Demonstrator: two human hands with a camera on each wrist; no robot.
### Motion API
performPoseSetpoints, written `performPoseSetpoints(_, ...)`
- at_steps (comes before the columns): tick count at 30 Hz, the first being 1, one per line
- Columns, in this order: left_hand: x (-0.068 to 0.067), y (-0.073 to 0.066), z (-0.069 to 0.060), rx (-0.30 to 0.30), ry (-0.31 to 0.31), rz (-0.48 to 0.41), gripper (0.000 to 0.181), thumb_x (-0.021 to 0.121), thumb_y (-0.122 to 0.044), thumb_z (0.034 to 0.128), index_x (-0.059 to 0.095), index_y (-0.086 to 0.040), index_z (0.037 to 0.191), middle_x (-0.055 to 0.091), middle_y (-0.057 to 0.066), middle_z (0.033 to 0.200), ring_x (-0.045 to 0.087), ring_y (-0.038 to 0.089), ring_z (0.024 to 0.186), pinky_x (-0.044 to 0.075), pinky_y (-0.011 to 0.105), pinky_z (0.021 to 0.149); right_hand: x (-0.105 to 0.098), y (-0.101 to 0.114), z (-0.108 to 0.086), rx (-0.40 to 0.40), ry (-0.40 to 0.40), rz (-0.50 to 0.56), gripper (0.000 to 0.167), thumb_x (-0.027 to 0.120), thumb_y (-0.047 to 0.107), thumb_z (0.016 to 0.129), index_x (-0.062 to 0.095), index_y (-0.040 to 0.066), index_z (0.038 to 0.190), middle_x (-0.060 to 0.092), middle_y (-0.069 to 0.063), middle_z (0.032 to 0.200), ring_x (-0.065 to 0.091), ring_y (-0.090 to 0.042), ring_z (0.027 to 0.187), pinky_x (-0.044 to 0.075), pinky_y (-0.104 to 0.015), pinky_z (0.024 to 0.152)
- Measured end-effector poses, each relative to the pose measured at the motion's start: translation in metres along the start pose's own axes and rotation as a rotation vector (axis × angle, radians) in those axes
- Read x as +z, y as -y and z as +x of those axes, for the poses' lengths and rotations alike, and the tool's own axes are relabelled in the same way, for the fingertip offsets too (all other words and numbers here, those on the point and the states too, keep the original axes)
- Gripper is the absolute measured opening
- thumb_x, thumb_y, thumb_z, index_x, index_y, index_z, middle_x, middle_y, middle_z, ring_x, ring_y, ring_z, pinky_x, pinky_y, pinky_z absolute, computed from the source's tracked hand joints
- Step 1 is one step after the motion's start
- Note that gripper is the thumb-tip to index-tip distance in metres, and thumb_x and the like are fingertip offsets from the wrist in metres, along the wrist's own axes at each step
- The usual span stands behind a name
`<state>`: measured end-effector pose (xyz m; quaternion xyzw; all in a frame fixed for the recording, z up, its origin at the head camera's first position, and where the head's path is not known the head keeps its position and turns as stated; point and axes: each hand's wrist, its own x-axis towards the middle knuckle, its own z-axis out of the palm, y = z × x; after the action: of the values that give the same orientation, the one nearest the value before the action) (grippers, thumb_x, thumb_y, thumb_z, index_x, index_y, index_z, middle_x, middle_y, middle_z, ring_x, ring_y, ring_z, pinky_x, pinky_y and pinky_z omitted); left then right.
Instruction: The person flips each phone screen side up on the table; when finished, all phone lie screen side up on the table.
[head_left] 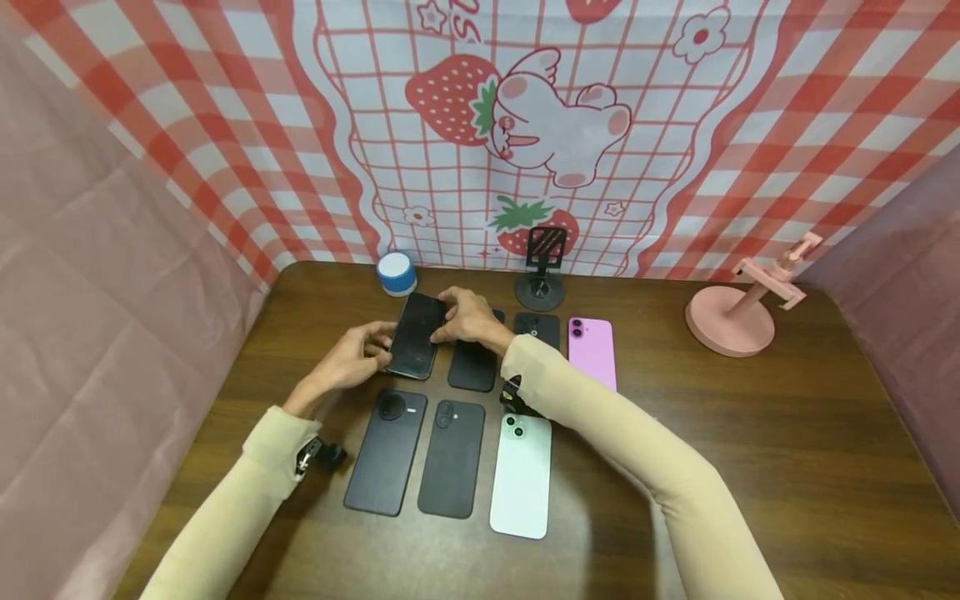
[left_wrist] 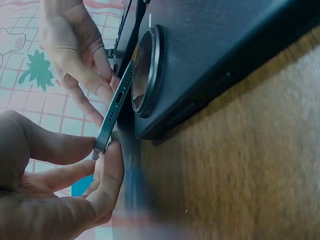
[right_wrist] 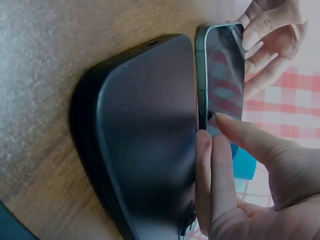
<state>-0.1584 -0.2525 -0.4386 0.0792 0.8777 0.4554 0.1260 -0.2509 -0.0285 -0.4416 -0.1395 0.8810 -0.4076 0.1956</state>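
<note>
A smartphone [head_left: 415, 337] with a dark screen facing up is held between both hands at the back left of the table. My left hand [head_left: 352, 354] pinches its near left edge; the port end of the phone [left_wrist: 118, 100] shows in the left wrist view. At the far right edge, my right hand [head_left: 471, 317] grips it between thumb and fingers. A black phone [head_left: 472, 367] lies beside it, partly under the right hand. Nearer me lie a dark phone with a round camera [head_left: 386, 458], another dark phone [head_left: 452, 462] and a pale green phone [head_left: 521, 483].
A pink phone [head_left: 592, 354] and a dark phone [head_left: 542, 327] lie farther right, partly behind the right arm. Along the back stand a blue-and-white cylinder [head_left: 397, 275] and a black phone stand [head_left: 540, 290]. A pink stand [head_left: 730, 321] is at the right, before the checked cloth [head_left: 675, 150].
</note>
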Motion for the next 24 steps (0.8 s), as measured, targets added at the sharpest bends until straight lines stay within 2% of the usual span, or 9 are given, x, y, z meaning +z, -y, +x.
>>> performPoseSetpoints(6,0.0015,0.001,0.0032,-0.009,0.015,0.04,0.056,0.055,0.007,0.0945,0.043,0.015,0.149,0.059,0.035,0.122,0.068,0.041,0.107,0.058,0.034,0.082,-0.0013,0.0016,0.0008,0.003,-0.009,-0.004,0.08,0.095,0.014,0.074,0.058,0.01,0.145,0.073,-0.015,0.119,0.068,-0.03,0.11,0.055,-0.042,0.101)
performPoseSetpoints(14,0.0034,0.0011,0.0073,-0.043,0.004,0.109,0.056,0.06,0.004,0.0925,0.047,0.014,0.146,0.061,0.031,0.119,0.066,0.041,0.111,0.055,0.038,0.091,-0.0022,0.003,0.0006,0.02,-0.005,0.01,0.081,0.094,0.013,0.075,0.056,0.009,0.146,0.072,-0.016,0.12,0.07,-0.03,0.107,0.057,-0.042,0.1)
performPoseSetpoints(18,0.0046,0.0017,0.0088,-0.063,0.009,0.109,0.056,0.061,0.003,0.093,0.047,0.014,0.146,0.061,0.03,0.12,0.066,0.041,0.112,0.055,0.04,0.093,-0.0015,0.0023,0.001,0.03,0.001,0.023,0.081,0.094,0.012,0.075,0.056,0.008,0.146,0.072,-0.016,0.12,0.072,-0.03,0.106,0.057,-0.042,0.098)
performPoseSetpoints(24,0.0056,0.0002,0.0096,-0.059,0.024,0.113,0.056,0.061,0.003,0.0941,0.045,0.016,0.147,0.06,0.032,0.124,0.065,0.044,0.116,0.057,0.045,0.097,-0.0019,0.001,0.0014,0.033,0.014,0.046,0.08,0.094,0.011,0.075,0.055,0.007,0.146,0.071,-0.018,0.12,0.076,-0.028,0.099,0.059,-0.04,0.095)
